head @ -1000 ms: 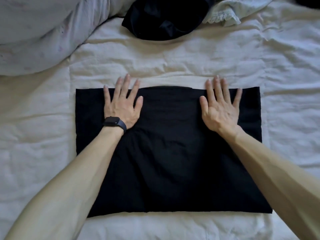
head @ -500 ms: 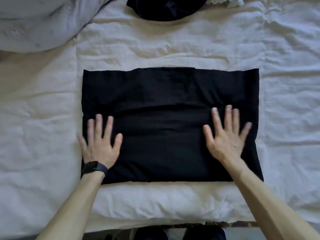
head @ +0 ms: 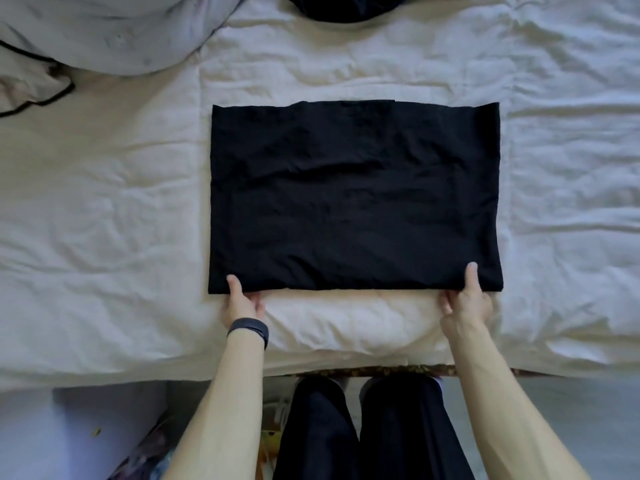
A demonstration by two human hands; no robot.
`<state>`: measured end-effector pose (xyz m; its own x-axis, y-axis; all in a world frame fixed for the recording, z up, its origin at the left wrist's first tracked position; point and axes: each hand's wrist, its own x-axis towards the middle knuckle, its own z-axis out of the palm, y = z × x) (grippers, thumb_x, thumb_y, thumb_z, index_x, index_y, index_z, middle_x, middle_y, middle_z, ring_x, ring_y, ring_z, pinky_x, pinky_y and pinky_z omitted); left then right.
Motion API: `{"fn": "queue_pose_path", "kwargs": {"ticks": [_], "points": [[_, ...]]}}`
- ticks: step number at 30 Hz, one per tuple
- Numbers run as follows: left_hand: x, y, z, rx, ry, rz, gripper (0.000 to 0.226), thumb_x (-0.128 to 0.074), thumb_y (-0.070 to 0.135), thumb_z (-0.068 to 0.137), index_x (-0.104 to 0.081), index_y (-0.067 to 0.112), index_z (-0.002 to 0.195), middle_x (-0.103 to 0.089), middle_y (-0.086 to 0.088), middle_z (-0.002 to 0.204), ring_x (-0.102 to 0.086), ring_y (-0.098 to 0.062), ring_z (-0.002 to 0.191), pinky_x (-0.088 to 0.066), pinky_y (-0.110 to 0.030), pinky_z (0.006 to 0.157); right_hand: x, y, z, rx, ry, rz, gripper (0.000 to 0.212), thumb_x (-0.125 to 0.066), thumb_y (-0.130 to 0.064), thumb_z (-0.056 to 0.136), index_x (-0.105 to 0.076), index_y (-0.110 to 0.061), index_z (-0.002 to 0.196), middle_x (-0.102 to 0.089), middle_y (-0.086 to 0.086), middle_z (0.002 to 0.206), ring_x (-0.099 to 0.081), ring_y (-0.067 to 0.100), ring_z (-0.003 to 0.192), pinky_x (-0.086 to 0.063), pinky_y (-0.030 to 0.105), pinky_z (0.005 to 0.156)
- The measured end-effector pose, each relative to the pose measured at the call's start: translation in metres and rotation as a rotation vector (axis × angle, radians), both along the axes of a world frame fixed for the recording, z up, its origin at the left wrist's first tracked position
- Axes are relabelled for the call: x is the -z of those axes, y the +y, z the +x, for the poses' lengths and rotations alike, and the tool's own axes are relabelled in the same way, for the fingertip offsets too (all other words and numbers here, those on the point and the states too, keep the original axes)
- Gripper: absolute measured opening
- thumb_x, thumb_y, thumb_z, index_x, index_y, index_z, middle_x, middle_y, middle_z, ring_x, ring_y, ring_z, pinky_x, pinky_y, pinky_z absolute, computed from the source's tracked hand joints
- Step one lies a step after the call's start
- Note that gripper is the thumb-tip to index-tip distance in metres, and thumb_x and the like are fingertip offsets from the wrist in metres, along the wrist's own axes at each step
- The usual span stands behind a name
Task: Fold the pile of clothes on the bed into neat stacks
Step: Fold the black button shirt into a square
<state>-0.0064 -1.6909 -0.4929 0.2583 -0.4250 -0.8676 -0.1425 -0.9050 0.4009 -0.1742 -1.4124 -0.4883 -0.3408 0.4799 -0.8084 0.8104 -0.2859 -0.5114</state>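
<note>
pinching its near edge, left hand (head: 242, 301) and right hand (head: 467, 299) hold the flat, rectangular black garment (head: 355, 195).

Rumpled white bed (head: 104, 237), grey pillow (head: 110, 32) far left.

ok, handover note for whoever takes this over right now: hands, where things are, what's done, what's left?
Left hand: pinches the near edge of the black garment by its left corner, thumb on top.
Right hand: same edge, by the right corner.
Garment: lies flat as a rectangle mid-bed.
Done: folded down to that rectangle.
Left: probably one more fold, near edge away from you, then set it aside. A crumpled dark heap waits at the far edge. No stack in view.
</note>
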Motion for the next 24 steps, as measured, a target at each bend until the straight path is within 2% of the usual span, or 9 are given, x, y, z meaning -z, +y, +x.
{"fn": "queue_pose_path", "kwargs": {"ticks": [2, 4, 7, 10, 13, 18, 21, 22, 24], "points": [[0.003, -0.014, 0.004, -0.044, 0.062, -0.043, 0.055, -0.06, 0.041, 0.098, -0.046, 0.009, 0.14, -0.059, -0.004, 0.117, -0.059, -0.02, 0.114, -0.048, -0.031, 0.101, -0.001, 0.006, -0.012, 0.094, 0.025, -0.015, 0.042, -0.066, -0.029, 0.1, -0.054, -0.014, 0.138, -0.067, 0.004, 0.126, -0.069, 0.021, 0.103, -0.061, 0.038, 0.084], [0.003, -0.023, 0.01, -0.021, 0.056, -0.059, 0.039, -0.06, 0.037, 0.099, -0.051, 0.011, 0.126, -0.059, -0.002, 0.102, -0.06, -0.015, 0.095, -0.049, -0.031, 0.1, -0.005, 0.013, -0.018, 0.118, 0.027, 0.034, 0.04, -0.065, -0.018, 0.101, -0.056, -0.012, 0.139, -0.066, 0.006, 0.127, -0.068, 0.023, 0.109, -0.059, 0.042, 0.093], [-0.008, -0.017, 0.022, -0.024, 0.052, -0.085, 0.024, -0.063, 0.034, 0.098, -0.055, 0.017, 0.112, -0.061, -0.002, 0.098, -0.061, -0.014, 0.09, -0.052, -0.028, 0.081, -0.014, 0.024, -0.008, 0.081, 0.044, 0.079, 0.019, -0.065, -0.015, 0.1, -0.066, -0.016, 0.119, -0.07, 0.003, 0.114, -0.069, 0.017, 0.093, -0.06, 0.036, 0.09], [-0.026, 0.0, 0.039, -0.048, 0.021, -0.09, 0.015, -0.063, 0.034, 0.098, -0.057, 0.02, 0.095, -0.061, -0.003, 0.094, -0.061, -0.014, 0.085, -0.052, -0.026, 0.071, -0.025, 0.036, 0.014, 0.122, 0.038, 0.058, 0.015, -0.061, -0.016, 0.102, -0.061, -0.019, 0.117, -0.067, -0.002, 0.104, -0.067, 0.016, 0.091, -0.059, 0.034, 0.087], [-0.035, 0.017, 0.06, -0.061, -0.027, -0.063, 0.016, -0.06, 0.034, 0.1, -0.054, 0.019, 0.105, -0.059, -0.004, 0.098, -0.059, -0.014, 0.084, -0.05, -0.024, 0.07, -0.032, 0.049, 0.042, 0.144, -0.004, 0.069, 0.027, -0.062, -0.015, 0.101, -0.063, -0.018, 0.128, -0.066, -0.004, 0.1, -0.066, 0.014, 0.087, -0.058, 0.033, 0.084], [-0.029, 0.024, 0.076, -0.07, -0.051, 0.011, 0.026, -0.06, 0.035, 0.1, -0.049, 0.02, 0.117, -0.056, -0.007, 0.121, -0.058, -0.014, 0.089, -0.049, -0.024, 0.068, -0.017, 0.071, 0.068, 0.125, -0.094, 0.061, 0.008, -0.065, -0.021, 0.1, -0.066, -0.019, 0.107, -0.067, 0.006, 0.117, -0.064, 0.018, 0.089, -0.051, 0.027, 0.069], [-0.02, 0.02, 0.067, -0.015, -0.196, -0.032, 0.051, -0.061, 0.039, 0.098, -0.04, 0.019, 0.139, -0.049, -0.01, 0.141, -0.055, -0.027, 0.116, -0.051, -0.034, 0.086, -0.007, 0.081, 0.066, -0.019, -0.156, 0.219, 0.049, -0.068, -0.034, 0.097, -0.054, -0.007, 0.136, -0.063, 0.01, 0.116, -0.065, 0.019, 0.083, -0.053, 0.03, 0.071], [-0.018, 0.022, 0.064, 0.109, -0.371, -0.082, 0.064, -0.062, 0.041, 0.096, -0.032, 0.018, 0.147, -0.041, -0.013, 0.15, -0.048, -0.033, 0.129, -0.047, -0.043, 0.098, -0.004, 0.081, 0.065, -0.169, -0.217, 0.388, 0.061, -0.065, -0.043, 0.094, -0.049, -0.006, 0.14, -0.057, 0.015, 0.129, -0.064, 0.027, 0.103, -0.053, 0.037, 0.086], [-0.015, 0.035, 0.051, 0.591, -0.608, -0.363, 0.074, -0.061, 0.043, 0.094, -0.025, 0.019, 0.154, -0.027, -0.014, 0.16, -0.031, -0.038, 0.143, -0.032, -0.057, 0.113, -0.005, 0.065, 0.066, -0.577, -0.129, 0.672, 0.077, -0.051, -0.058, 0.089, -0.044, -0.007, 0.145, -0.039, 0.019, 0.153, -0.039, 0.039, 0.138, -0.034, 0.051, 0.114]]}}
